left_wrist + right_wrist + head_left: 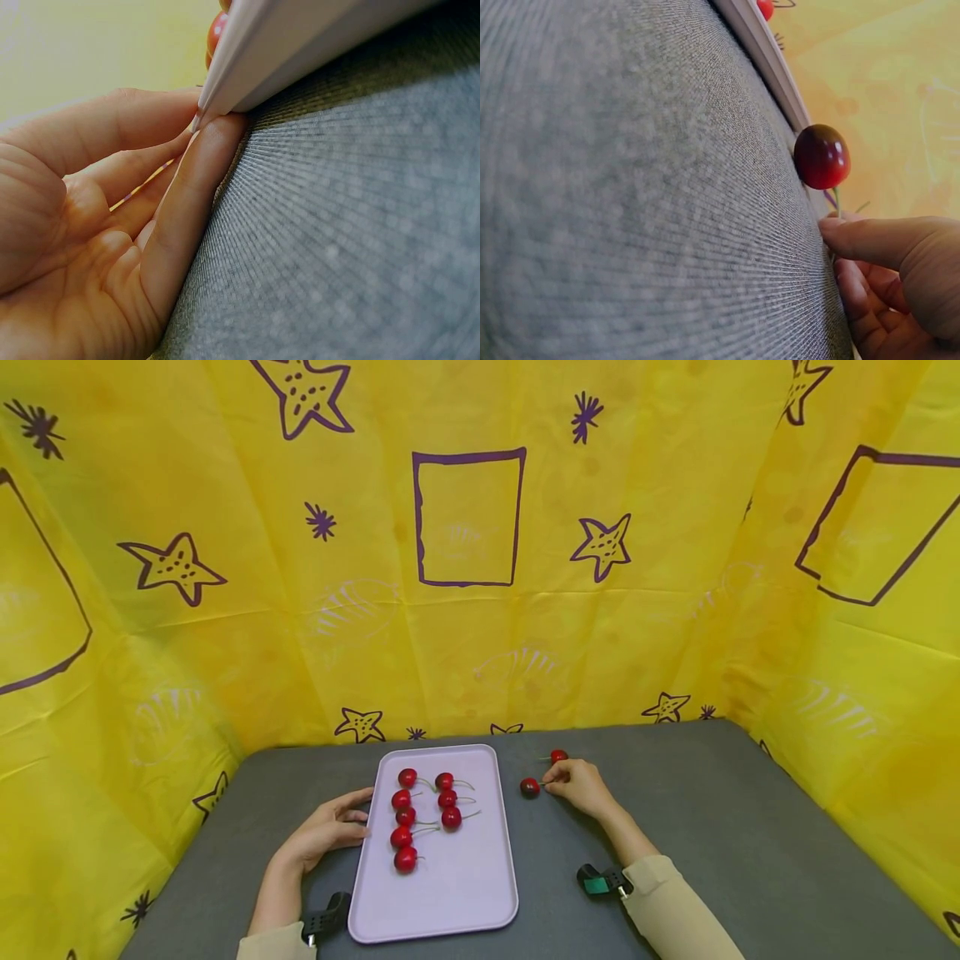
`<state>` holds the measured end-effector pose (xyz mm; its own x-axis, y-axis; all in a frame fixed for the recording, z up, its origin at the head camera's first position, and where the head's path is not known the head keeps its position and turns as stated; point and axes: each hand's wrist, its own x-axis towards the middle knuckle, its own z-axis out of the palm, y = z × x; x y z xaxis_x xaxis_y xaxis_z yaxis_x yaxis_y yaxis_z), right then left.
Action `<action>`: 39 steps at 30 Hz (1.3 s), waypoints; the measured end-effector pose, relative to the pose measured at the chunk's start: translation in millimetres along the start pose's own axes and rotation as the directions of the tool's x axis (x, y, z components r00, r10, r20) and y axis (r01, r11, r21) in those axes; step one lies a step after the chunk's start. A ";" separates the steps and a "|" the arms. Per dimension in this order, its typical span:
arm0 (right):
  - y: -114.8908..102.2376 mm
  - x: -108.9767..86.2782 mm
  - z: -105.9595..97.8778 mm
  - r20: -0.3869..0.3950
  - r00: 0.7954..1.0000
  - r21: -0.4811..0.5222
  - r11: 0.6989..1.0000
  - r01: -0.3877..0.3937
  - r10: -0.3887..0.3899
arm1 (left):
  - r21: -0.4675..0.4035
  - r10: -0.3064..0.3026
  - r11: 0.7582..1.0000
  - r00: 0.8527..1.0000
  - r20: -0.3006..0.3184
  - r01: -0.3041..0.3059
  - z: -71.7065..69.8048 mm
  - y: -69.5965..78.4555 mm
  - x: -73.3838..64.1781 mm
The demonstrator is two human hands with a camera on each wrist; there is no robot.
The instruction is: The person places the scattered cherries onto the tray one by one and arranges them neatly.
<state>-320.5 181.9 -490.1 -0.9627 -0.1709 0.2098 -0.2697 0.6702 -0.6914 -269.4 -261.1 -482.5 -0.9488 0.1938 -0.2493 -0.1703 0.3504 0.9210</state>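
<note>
A pale lilac tray (pixel 472 881) lies on the grey table, with several red cherries (pixel 406 859) on it in two rough columns, stems mostly toward the right. At the tray's left side is my left hand (pixel 324 831); its loosely bent fingers touch the rim, as the left wrist view also shows. To the right of the tray, my right hand (pixel 579 787) pinches the stem of a dark red cherry (pixel 822 157) between thumb and fingertip. In the head view this cherry sits low at the table. Another cherry (pixel 558 757) lies just beyond the right hand.
The grey table (pixel 720 843) extends on both sides of the tray. A yellow patterned cloth (pixel 465 643) stands behind and beside it. Each wrist wears a dark strap; the right strap (pixel 600 882) has a green patch.
</note>
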 end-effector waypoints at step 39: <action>-5.8 -2.3 -1.1 -0.010 1.000 0.012 1.000 0.009 -0.009 | 0.005 0.000 1.000 1.000 -0.005 0.000 0.3 0.3 -0.6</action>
<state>-316.7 179.2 -485.8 -0.9600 -0.1696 0.2228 -0.2786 0.6599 -0.6978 -268.8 -260.8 -482.2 -0.9501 0.1895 -0.2477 -0.1688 0.3553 0.9194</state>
